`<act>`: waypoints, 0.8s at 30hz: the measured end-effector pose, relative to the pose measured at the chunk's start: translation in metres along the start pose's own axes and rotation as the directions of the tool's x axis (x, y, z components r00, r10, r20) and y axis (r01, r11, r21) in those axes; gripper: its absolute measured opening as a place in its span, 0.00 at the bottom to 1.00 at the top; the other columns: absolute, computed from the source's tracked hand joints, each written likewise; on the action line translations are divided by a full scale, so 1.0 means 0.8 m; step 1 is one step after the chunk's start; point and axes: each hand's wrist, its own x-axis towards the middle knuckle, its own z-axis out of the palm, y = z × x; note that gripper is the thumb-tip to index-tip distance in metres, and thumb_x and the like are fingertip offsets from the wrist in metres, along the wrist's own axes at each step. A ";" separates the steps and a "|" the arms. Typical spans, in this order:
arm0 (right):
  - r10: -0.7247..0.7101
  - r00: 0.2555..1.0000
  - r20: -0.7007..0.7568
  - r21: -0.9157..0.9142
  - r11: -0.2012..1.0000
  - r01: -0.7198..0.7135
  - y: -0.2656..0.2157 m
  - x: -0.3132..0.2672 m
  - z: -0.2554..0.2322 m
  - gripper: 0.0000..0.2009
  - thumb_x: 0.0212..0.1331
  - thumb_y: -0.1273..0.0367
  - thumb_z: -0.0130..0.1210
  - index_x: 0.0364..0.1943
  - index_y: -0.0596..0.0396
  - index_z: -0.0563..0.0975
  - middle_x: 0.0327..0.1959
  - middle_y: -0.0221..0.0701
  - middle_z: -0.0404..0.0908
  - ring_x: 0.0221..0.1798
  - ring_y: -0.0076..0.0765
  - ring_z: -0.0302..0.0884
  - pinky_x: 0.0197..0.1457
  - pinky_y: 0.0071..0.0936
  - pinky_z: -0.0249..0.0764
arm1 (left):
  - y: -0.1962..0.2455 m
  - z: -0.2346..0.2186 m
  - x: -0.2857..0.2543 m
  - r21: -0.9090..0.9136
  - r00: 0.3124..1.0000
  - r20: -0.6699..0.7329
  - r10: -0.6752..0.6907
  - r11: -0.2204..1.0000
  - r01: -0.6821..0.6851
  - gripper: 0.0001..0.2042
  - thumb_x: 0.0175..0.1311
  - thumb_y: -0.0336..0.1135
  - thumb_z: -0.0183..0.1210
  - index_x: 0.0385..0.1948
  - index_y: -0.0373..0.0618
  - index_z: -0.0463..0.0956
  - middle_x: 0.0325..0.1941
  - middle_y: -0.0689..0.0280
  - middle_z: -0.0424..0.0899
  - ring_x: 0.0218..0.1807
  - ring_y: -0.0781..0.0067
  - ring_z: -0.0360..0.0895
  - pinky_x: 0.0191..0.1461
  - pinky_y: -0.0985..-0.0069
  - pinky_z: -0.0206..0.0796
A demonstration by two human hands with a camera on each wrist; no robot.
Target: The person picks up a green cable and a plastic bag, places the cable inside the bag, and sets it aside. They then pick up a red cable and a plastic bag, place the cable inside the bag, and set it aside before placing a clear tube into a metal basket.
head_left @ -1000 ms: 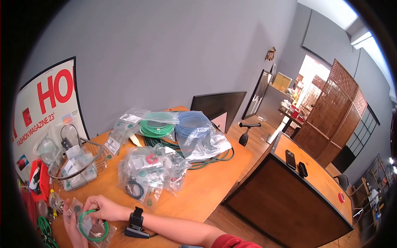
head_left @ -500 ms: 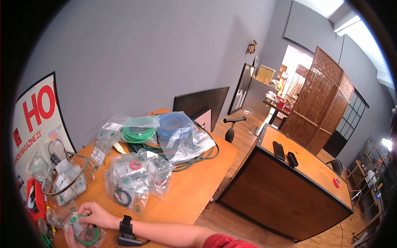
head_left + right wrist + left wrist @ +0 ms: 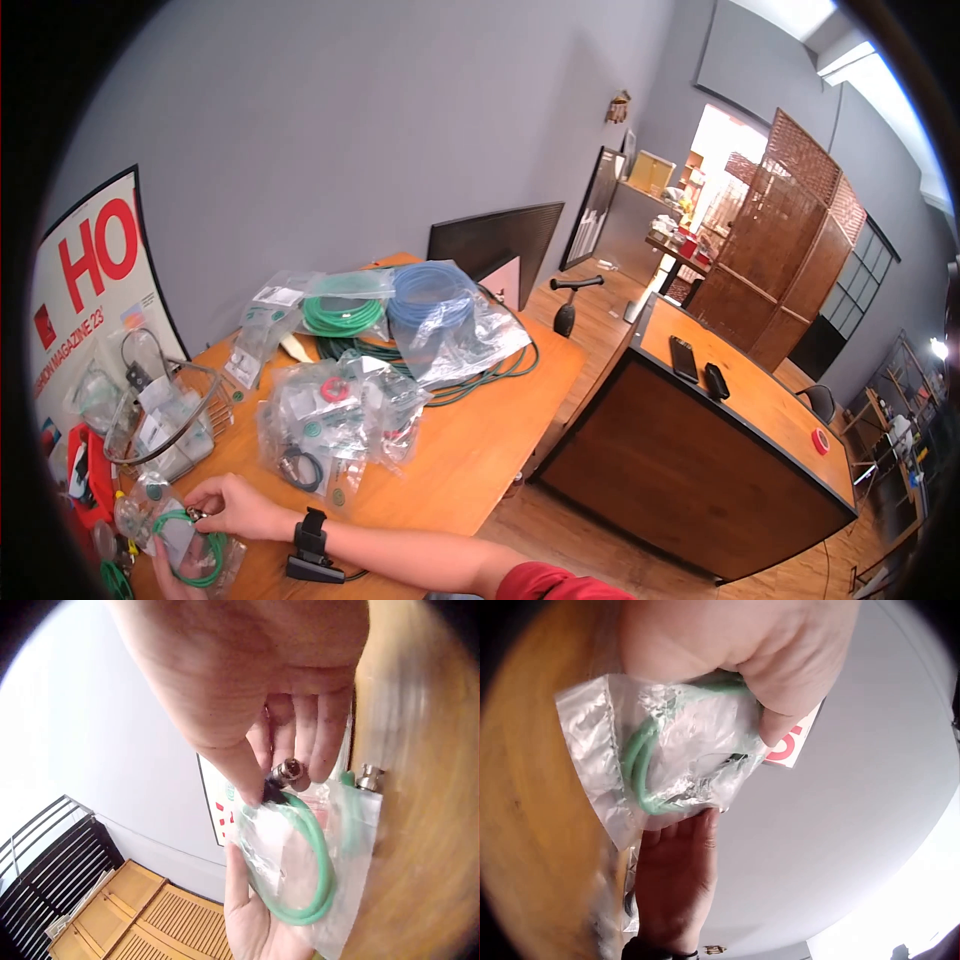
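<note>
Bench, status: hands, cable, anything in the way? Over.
Left hand holding clear bag; right hand pinching metal connector. Green cable coiled, clear plastic over part of it. No obstruction seen at connector.

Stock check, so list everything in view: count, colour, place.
Table: 1, orange, foreground
Green cable: 1, green, lower left
Small bag: 1, clear, against cable
Green coil: 1, green, table back
Blue coil: 1, blue, table back
Dark cable: unclear, dark green, near coils
Bag pile: several, clear, table centre
Wire basket: 1, dark, table left
Red bin: 1, red, left edge
Poster: 1, white and red, left
Panel: 1, black, behind table
Second table: 1, brown, right
Dark items: 2, black, second table
Roll: 1, red, second table
Folding screen: 1, brown, background
Wrist camera: 1, black, right wrist
Left hand: 1, holding small bag
Right hand: 1, pinching cable end
</note>
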 end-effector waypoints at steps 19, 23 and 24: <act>0.038 0.999 -0.022 -0.582 0.812 -0.044 -0.031 -0.008 -0.010 0.10 0.61 0.73 0.52 0.45 0.56 0.79 0.40 0.32 0.81 0.39 0.27 0.77 0.42 0.23 0.72 | 0.050 0.033 -0.001 -0.426 1.000 0.009 0.018 0.905 -0.012 0.23 0.75 0.48 0.35 0.65 0.47 0.59 0.68 0.57 0.63 0.65 0.52 0.66 0.67 0.50 0.59; -0.247 0.946 0.211 -0.712 0.624 0.322 -0.029 -0.006 0.001 0.11 0.60 0.73 0.52 0.46 0.57 0.78 0.43 0.36 0.78 0.41 0.34 0.77 0.43 0.27 0.74 | 0.040 0.019 0.001 -0.493 0.997 0.063 -0.034 0.868 0.061 0.24 0.75 0.49 0.37 0.66 0.46 0.58 0.66 0.57 0.66 0.64 0.52 0.66 0.68 0.51 0.59; -0.137 0.985 0.107 -0.644 0.745 0.173 -0.037 -0.008 0.005 0.11 0.60 0.74 0.52 0.46 0.57 0.77 0.44 0.36 0.78 0.42 0.35 0.77 0.44 0.27 0.74 | 0.036 0.022 0.000 -0.435 0.997 0.080 0.003 0.900 0.032 0.24 0.73 0.46 0.41 0.66 0.45 0.57 0.65 0.56 0.67 0.64 0.51 0.66 0.68 0.52 0.59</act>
